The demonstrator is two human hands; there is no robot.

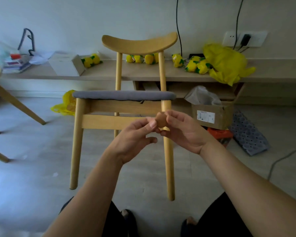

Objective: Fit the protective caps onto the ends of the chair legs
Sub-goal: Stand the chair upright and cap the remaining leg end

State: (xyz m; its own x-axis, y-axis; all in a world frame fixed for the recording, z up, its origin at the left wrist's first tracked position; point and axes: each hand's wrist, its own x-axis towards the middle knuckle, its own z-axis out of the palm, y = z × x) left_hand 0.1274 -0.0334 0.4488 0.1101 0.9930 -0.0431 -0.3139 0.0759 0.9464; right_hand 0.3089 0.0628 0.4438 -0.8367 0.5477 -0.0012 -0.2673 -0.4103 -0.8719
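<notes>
Where both hands (161, 132) meet, they pinch a small, rounded brown cap (161, 120).

Both forearms reached fwd; left hand (135, 137) & right hand (183, 130) met fingertip-to-fingertip, pinching a small brown cap (161, 121) btwn them.

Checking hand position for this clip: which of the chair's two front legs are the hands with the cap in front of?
The front leg on the right of the picture; the cap held by both hands overlaps it. The other front leg stands clear.
</notes>
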